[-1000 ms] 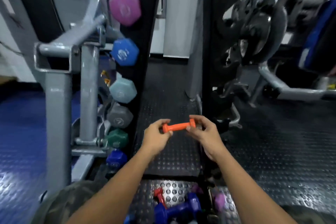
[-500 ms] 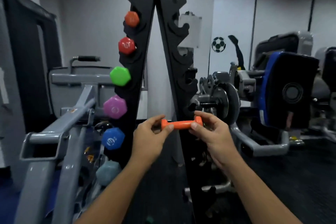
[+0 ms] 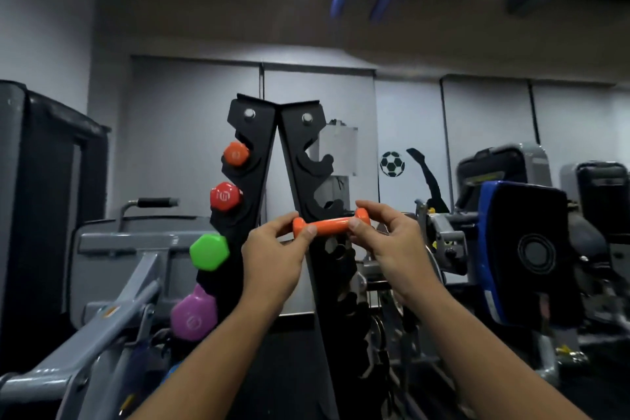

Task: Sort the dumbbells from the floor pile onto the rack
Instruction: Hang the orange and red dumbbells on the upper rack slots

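Two bare arms reach up from the bottom. The left hand (image 3: 272,256) and the right hand (image 3: 395,245) pinch a small orange dumbbell (image 3: 330,226) between them, one hand at each end. The fingers curl round the two knobby ends, thumbs on the front. The dumbbell is shiny and smooth, lies flat, and has a thin bar in the middle. It is held up in front of the black rack (image 3: 300,160), beside the empty hooks on the right side. On the left side sit an orange weight (image 3: 236,154), a red weight (image 3: 225,197), a green weight (image 3: 208,252) and a purple weight (image 3: 193,314).
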The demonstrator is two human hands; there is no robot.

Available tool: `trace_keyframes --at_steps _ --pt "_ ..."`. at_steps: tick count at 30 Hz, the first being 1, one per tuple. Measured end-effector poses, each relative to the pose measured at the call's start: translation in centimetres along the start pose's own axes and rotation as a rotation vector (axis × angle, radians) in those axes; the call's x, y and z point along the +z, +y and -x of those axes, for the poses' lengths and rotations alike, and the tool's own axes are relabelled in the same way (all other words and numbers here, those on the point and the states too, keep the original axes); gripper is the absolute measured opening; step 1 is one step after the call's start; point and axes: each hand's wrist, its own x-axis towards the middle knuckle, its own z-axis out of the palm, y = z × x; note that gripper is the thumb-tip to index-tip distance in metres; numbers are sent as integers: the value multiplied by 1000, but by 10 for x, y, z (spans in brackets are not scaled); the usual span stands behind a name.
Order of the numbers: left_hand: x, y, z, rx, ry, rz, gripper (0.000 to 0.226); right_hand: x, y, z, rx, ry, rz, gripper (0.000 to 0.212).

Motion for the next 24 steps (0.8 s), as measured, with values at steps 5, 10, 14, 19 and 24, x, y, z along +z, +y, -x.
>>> trace_keyframes --at_steps 5,10,14,19,24 --pt "-3 19 -40 7 -124 54 54 11 7 -52 -81 121 138 30" --pt "-12 24 -60 -128 -294 353 38 15 8 -84 -106 193 168 37" --pt "-9 25 -74 -221 -340 522 38 16 8 -104 -61 202 83 30" --pt "1 23 -88 -201 -256 577 34 10 -4 -113 133 4 -290 31" --pt "6 23 -100 -209 -161 583 29 -13 -12 -99 271 -227 -623 38"
